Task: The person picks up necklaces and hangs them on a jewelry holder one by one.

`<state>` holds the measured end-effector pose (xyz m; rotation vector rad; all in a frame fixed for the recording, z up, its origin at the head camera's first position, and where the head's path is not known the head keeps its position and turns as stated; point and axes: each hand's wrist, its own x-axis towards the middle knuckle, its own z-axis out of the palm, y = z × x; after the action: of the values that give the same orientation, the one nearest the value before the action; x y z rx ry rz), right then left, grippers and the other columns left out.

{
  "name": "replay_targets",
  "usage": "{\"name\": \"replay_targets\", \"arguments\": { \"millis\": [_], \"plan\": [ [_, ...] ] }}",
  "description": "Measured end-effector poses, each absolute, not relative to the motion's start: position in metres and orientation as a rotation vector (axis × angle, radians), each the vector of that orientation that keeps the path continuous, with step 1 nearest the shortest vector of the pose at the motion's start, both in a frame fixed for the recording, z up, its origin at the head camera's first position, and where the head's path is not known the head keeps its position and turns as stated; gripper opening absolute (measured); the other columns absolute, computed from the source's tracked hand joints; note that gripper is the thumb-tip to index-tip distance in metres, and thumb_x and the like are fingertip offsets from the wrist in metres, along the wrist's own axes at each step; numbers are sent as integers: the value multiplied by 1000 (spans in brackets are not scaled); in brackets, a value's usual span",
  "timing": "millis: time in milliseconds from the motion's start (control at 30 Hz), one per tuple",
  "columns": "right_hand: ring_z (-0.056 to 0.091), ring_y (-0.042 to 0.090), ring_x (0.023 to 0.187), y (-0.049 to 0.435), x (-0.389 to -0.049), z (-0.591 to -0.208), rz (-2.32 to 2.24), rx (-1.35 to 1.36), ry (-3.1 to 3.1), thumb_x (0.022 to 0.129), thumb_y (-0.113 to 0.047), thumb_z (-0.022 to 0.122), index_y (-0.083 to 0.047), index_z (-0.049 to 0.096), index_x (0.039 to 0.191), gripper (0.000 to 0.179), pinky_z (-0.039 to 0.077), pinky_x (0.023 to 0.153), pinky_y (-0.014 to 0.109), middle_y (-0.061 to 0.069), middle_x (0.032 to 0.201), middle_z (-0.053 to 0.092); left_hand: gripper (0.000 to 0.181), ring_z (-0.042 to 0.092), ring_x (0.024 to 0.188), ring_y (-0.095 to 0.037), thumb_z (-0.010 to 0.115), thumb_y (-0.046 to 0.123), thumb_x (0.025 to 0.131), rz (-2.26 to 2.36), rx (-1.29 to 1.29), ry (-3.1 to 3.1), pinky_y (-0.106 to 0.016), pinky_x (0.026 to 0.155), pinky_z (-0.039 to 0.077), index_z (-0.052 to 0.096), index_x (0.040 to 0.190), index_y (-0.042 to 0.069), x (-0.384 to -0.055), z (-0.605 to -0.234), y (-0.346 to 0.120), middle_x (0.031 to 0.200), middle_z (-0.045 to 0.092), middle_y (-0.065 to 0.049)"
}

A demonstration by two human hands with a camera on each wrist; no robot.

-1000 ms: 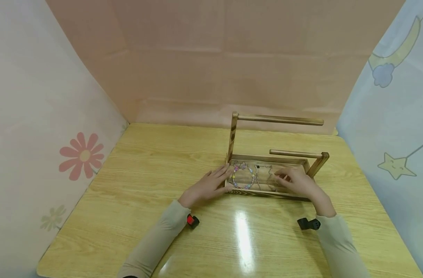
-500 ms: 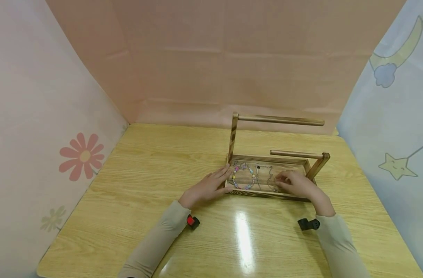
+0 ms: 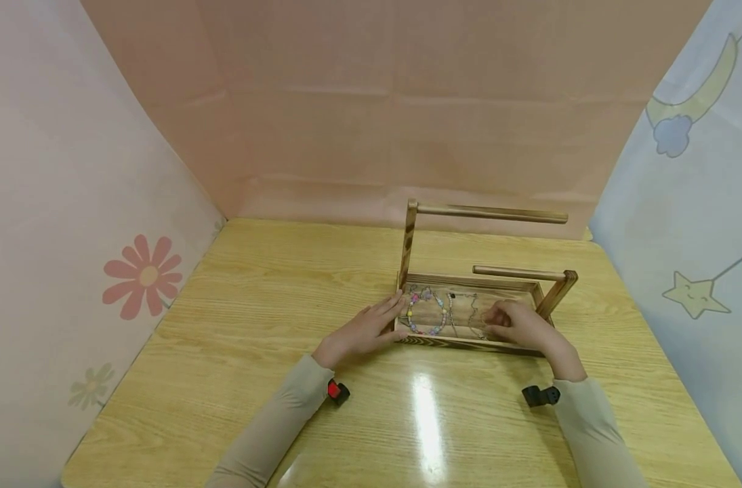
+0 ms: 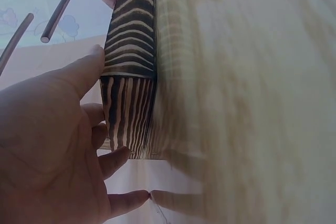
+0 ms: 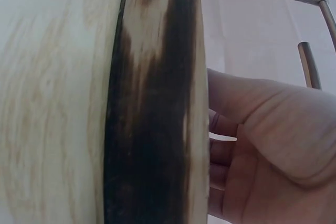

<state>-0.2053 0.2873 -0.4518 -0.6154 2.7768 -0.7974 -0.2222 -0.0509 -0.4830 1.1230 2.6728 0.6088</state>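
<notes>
Inside a wooden tray (image 3: 468, 343) with scorched dark grain lie a pastel beaded bracelet (image 3: 433, 332), a thin bracelet with a dark bead (image 3: 452, 296) and a fine silver chain (image 3: 471, 313). My left hand (image 3: 369, 327) rests against the tray's left end, fingers extended; the left wrist view shows the thumb and fingertips along the striped end wall (image 4: 128, 111). My right hand (image 3: 520, 325) is inside the right half, fingers bent down right beside the silver chain. In the right wrist view the front wall (image 5: 152, 129) hides its fingertips, so I cannot tell whether they pinch the chain.
An upright post (image 3: 408, 244) at the tray's left end carries a long rod (image 3: 492, 212). Another post (image 3: 556, 295) at the right carries a shorter, lower rod (image 3: 517, 272). Everything stands on a light wooden table (image 3: 285, 285), with a pink backdrop (image 3: 371, 122) behind.
My right hand's fingers have drawn slightly closer together beside the silver chain. The left hand has stayed at the tray's left end, and the tray and beaded bracelet have hardly shifted.
</notes>
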Motion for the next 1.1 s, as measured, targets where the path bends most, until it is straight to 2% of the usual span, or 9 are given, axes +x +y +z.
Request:
{"name": "replay_targets", "arguments": {
  "millis": [367, 700, 900, 1100],
  "plan": [
    [52, 8, 66, 290, -206, -454, -721, -637, 2811, 77, -27, 67, -6, 59, 91, 26, 44, 57, 24, -2, 75, 56, 67, 9, 134, -24, 32, 51, 90, 627, 1139, 2676, -51, 102, 20, 4, 142, 19, -221, -481, -51, 148, 1, 0],
    [50, 8, 59, 291, -206, -458, -726, -593, 2812, 82, -16, 61, -9, 58, 81, 8, 41, 52, 23, -2, 69, 55, 67, 10, 134, -25, 31, 51, 90, 606, 1133, 2681, -51, 102, 20, 3, 142, 20, -221, -483, -50, 148, -1, 0],
    [51, 11, 58, 293, -205, -459, -723, -574, 2791, 84, -17, 59, -9, 60, 78, 10, 40, 50, 23, 1, 68, 57, 68, 10, 134, -26, 32, 51, 90, 604, 1119, 2676, -53, 101, 20, 2, 142, 19, -221, -484, -49, 148, -3, 0],
    [43, 9, 53, 292, -206, -457, -697, -555, 2799, 85, -15, 57, -8, 60, 77, 11, 36, 49, 24, 1, 68, 55, 67, 10, 134, -25, 31, 52, 90, 598, 1109, 2689, -52, 101, 20, 3, 142, 20, -221, -483, -49, 148, -2, 2]
  ]
}}
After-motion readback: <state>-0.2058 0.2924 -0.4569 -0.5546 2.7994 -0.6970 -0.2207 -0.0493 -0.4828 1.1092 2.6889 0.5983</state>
